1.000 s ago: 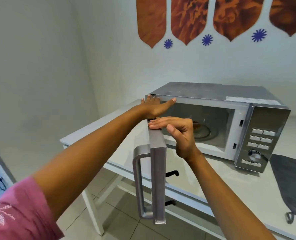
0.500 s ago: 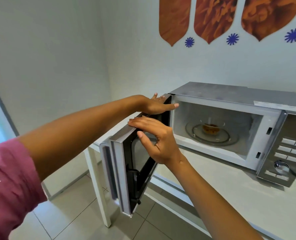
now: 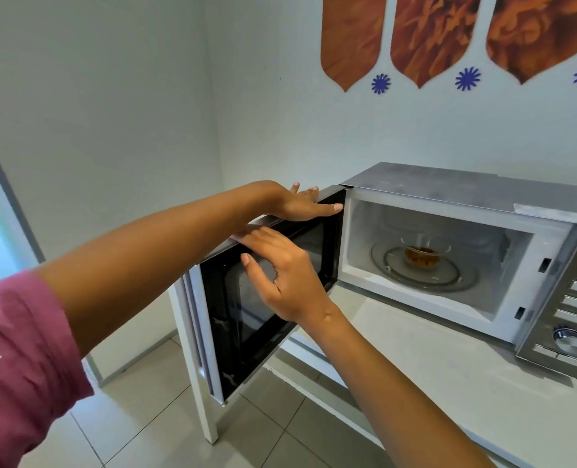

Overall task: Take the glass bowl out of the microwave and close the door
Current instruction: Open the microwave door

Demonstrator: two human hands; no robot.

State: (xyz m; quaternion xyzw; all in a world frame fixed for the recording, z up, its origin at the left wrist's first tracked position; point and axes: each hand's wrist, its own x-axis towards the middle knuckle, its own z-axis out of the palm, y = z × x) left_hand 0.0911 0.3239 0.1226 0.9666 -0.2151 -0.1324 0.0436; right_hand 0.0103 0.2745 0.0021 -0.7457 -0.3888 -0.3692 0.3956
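Door: the microwave door (image 3: 270, 298) hangs swung wide on its left hinge, its dark inner window facing us, which leaves the cavity clear for a reach.
Left hand: our left hand (image 3: 300, 206) lies flat and open-fingered on the door's top edge near the hinge; we judge it is there to steady the door and keep it from drifting back.
Right hand: our right hand (image 3: 280, 275) rests its fingers on the same top edge further out, thumb loose in front of the window, gripping nothing firmly.
Glass bowl: the glass bowl (image 3: 420, 253) sits inside the microwave (image 3: 466, 194), near the middle of the round glass turntable (image 3: 425, 276), well apart from both hands.
Bowl contents: something brownish-orange lies in the bottom; we cannot tell what.
Table: the microwave stands on a white table (image 3: 449, 383).
Stage: as we read it, the bowl is not yet lifted and the door not yet closed.
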